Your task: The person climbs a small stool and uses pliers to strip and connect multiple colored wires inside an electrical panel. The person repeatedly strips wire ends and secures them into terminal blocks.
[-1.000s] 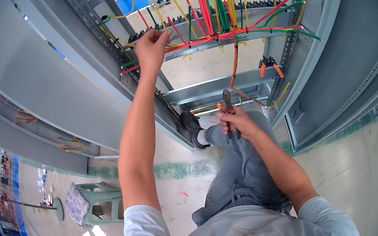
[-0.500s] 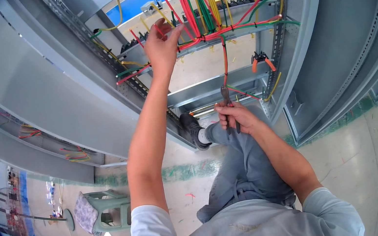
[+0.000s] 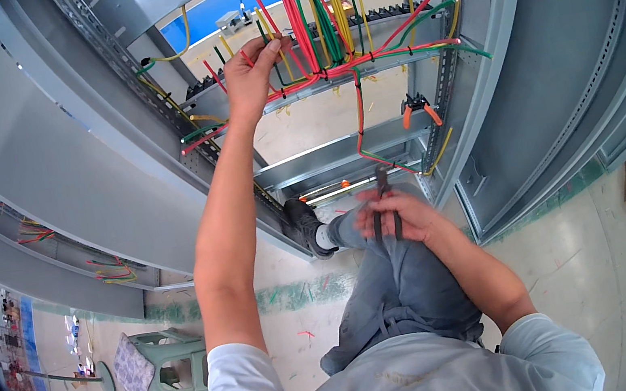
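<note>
Over at far right, an orange-handled tool (image 3: 419, 107) hangs by the cabinet's post; a green stool (image 3: 170, 351) sits near left. Red upright wires (image 3: 296, 26) crowd the far middle, just right of the left hand (image 3: 253, 78). Grey panels (image 3: 76, 200) wall both sides, with open room below the wire run (image 3: 389, 55). Left thumb and fingertips close together among the strands; which they pinch, I can't tell! The right hand (image 3: 408, 217), blurred, loosely grips dark pliers (image 3: 382, 181) above the knee.

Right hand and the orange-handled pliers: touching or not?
Apart. The head view shows the right hand lower in the picture, a plain gap separating it from the orange-handled pliers.
</note>
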Available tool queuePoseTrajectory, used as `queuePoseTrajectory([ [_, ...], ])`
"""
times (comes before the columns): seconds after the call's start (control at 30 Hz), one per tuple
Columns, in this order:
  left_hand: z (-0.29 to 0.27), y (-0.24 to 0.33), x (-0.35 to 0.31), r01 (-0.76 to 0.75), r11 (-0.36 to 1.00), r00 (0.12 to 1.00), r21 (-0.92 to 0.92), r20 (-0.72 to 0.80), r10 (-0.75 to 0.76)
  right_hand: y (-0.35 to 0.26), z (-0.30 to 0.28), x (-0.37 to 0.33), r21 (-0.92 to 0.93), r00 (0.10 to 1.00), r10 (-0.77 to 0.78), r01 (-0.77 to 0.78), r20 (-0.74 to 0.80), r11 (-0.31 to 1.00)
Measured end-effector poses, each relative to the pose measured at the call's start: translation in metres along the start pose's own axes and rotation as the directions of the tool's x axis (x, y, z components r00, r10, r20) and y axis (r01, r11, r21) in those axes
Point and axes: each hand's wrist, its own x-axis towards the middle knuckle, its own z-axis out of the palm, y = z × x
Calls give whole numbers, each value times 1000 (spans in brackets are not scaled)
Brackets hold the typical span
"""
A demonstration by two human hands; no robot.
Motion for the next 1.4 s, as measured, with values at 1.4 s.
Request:
queuePoseTrajectory([
  [1.4,-39,20,7,470,838,862,-279,351,-367,-152,209,109,-190,932,-123,196,340,962],
])
